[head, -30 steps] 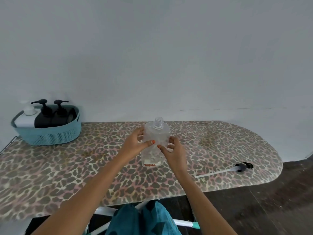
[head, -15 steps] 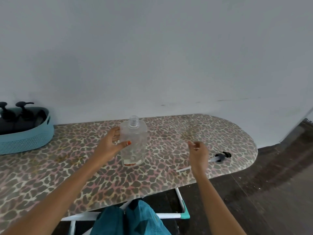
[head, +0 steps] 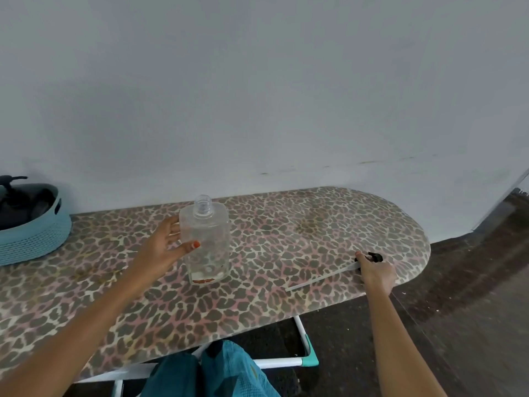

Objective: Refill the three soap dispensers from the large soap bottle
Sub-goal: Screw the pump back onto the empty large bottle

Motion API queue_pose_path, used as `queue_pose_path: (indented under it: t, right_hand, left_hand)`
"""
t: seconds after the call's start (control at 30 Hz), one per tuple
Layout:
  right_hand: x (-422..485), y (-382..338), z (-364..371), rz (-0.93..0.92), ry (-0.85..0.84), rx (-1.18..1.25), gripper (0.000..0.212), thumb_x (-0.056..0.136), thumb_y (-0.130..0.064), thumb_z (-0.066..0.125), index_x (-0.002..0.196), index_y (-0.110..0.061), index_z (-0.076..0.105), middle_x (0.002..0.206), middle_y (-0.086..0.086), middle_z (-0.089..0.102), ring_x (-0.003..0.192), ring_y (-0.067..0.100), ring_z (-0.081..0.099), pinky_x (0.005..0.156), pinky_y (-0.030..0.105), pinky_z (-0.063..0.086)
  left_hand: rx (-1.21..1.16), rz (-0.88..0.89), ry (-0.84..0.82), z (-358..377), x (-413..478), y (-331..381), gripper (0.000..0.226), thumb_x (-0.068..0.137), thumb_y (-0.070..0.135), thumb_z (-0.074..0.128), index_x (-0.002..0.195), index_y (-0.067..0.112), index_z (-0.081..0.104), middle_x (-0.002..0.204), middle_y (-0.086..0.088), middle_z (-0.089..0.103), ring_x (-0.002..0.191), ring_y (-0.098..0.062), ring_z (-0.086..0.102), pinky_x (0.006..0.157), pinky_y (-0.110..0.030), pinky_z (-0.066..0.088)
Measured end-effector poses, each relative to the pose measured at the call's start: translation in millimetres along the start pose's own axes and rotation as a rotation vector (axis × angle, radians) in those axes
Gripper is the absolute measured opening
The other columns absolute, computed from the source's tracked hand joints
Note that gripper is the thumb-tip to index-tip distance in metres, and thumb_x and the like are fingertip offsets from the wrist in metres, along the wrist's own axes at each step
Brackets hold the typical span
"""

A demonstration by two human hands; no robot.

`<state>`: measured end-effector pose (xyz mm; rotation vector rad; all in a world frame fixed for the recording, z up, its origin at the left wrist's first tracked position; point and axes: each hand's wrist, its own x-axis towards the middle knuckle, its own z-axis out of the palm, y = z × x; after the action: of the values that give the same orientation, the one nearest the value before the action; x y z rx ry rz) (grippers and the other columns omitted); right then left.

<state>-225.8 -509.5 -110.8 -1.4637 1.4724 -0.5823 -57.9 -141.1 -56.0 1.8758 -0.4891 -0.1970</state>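
Observation:
A clear, uncapped soap dispenser bottle (head: 207, 242) stands upright on the leopard-print ironing board (head: 286, 224), with only a little liquid at its bottom. My left hand (head: 166, 250) is wrapped around its left side, thumb across the front. Near the board's right end lies the black pump head (head: 375, 257) with its long white tube (head: 317, 279) pointing left. My right hand (head: 373, 272) rests on it, fingers closed where the tube meets the head. A dark dispenser (head: 14, 207) with a black pump stands in the teal basket at the far left. The large soap bottle is out of view.
The teal perforated basket (head: 34, 239) sits at the board's left end, cut off by the frame edge. A plain wall runs right behind the board. White frame legs (head: 303, 336) and dark floor (head: 472, 296) show below and to the right.
My right hand left the bottle and travelled right to the pump head, closing on it. My left hand stays on the bottle. The view has swung right, so the basket is now mostly cut off.

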Motion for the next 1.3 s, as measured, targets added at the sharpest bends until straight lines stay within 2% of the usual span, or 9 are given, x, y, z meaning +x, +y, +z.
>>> queue_pose_path:
  t: [0.13, 0.27, 0.33, 0.6, 0.77, 0.97, 1.13, 1.23, 1.3]
  right_hand:
    - [-2.2, -3.3, -3.4, 0.027, -0.012, 0.015, 0.038, 0.079, -0.034, 0.069, 0.062, -0.002, 0.059, 0.072, 0.018, 0.065, 0.068, 0.034, 0.064, 0.069, 0.044, 0.056]
    - [-16.6, -21.4, -2.4, -0.015, -0.073, 0.162, 0.032, 0.080, -0.027, 0.070, 0.083, 0.004, 0.068, 0.064, 0.012, 0.062, 0.048, 0.017, 0.059, 0.048, 0.026, 0.052]
    - [-31.0, -39.7, 0.7, -0.087, -0.110, 0.240, 0.027, 0.080, -0.025, 0.070, 0.087, 0.001, 0.068, 0.068, 0.009, 0.064, 0.050, 0.012, 0.061, 0.046, 0.018, 0.052]
    - [-124.9, -148.5, 10.8, -0.511, -0.201, 0.628, 0.034, 0.078, -0.023, 0.073, 0.105, -0.003, 0.065, 0.094, 0.010, 0.069, 0.074, 0.015, 0.068, 0.060, 0.023, 0.057]
    - [-178.6, -211.2, 1.0, -0.746, -0.260, 0.774, 0.036, 0.077, -0.023, 0.074, 0.105, -0.003, 0.065, 0.091, 0.008, 0.069, 0.074, 0.011, 0.069, 0.062, 0.025, 0.057]
    - [-219.1, -245.2, 8.5, -0.906, -0.300, 0.771, 0.028, 0.077, -0.021, 0.074, 0.099, -0.007, 0.067, 0.083, 0.002, 0.069, 0.068, 0.011, 0.069, 0.064, 0.030, 0.058]
    - [-231.4, -236.6, 30.0, -1.007, -0.339, 0.632, 0.021, 0.076, -0.025, 0.074, 0.094, -0.024, 0.064, 0.083, -0.015, 0.068, 0.074, 0.012, 0.068, 0.070, 0.040, 0.058]
    - [-231.8, -220.7, 44.1, -1.044, -0.386, 0.583, 0.026, 0.076, -0.024, 0.074, 0.099, -0.024, 0.063, 0.089, -0.019, 0.067, 0.074, 0.005, 0.066, 0.068, 0.028, 0.058]
    - [-230.5, -207.1, 55.1, -1.070, -0.452, 0.533, 0.031, 0.075, -0.021, 0.074, 0.104, -0.020, 0.063, 0.090, -0.018, 0.066, 0.074, -0.001, 0.065, 0.062, 0.014, 0.053]
  left_hand:
    - [-0.001, 0.007, -0.008, 0.2, -0.3, -0.1, 0.065, 0.059, 0.043, 0.068, 0.117, 0.035, 0.040, 0.112, 0.012, 0.053, 0.101, -0.010, 0.054, 0.088, -0.032, 0.043]
    - [0.018, 0.019, 0.015, 2.1, -1.8, 5.1, 0.067, 0.058, 0.044, 0.067, 0.118, 0.031, 0.040, 0.111, 0.011, 0.053, 0.097, -0.009, 0.054, 0.084, -0.027, 0.043]
    - [0.032, 0.034, 0.012, 3.5, -3.6, 9.2, 0.066, 0.059, 0.044, 0.068, 0.118, 0.032, 0.040, 0.109, 0.013, 0.052, 0.094, -0.006, 0.054, 0.081, -0.023, 0.044]
    - [0.019, 0.014, 0.007, 3.9, -6.8, 14.3, 0.062, 0.075, 0.023, 0.070, 0.128, 0.015, 0.038, 0.125, -0.004, 0.053, 0.105, -0.013, 0.051, 0.090, -0.030, 0.043]
    - [-0.014, 0.010, -0.003, 1.7, -5.0, 15.6, 0.064, 0.073, 0.022, 0.073, 0.127, 0.015, 0.041, 0.126, -0.008, 0.055, 0.105, -0.012, 0.053, 0.089, -0.026, 0.043]
    - [-0.004, 0.011, -0.002, 1.5, -1.2, 14.3, 0.067, 0.070, 0.022, 0.076, 0.128, 0.012, 0.042, 0.126, -0.010, 0.056, 0.108, -0.016, 0.055, 0.089, -0.026, 0.044]
    - [0.018, 0.034, -0.008, 1.2, -0.5, 12.2, 0.065, 0.069, 0.025, 0.076, 0.124, 0.016, 0.043, 0.126, -0.006, 0.056, 0.105, -0.007, 0.051, 0.087, -0.019, 0.043]
    - [0.011, 0.052, -0.009, 1.7, 1.4, 9.4, 0.061, 0.068, 0.024, 0.076, 0.120, 0.019, 0.045, 0.124, -0.004, 0.057, 0.102, -0.003, 0.051, 0.075, -0.004, 0.042]
    - [-0.006, 0.044, -0.006, 2.2, 2.0, 7.5, 0.061, 0.068, 0.024, 0.077, 0.120, 0.020, 0.045, 0.123, -0.003, 0.058, 0.102, -0.004, 0.052, 0.075, -0.005, 0.042]
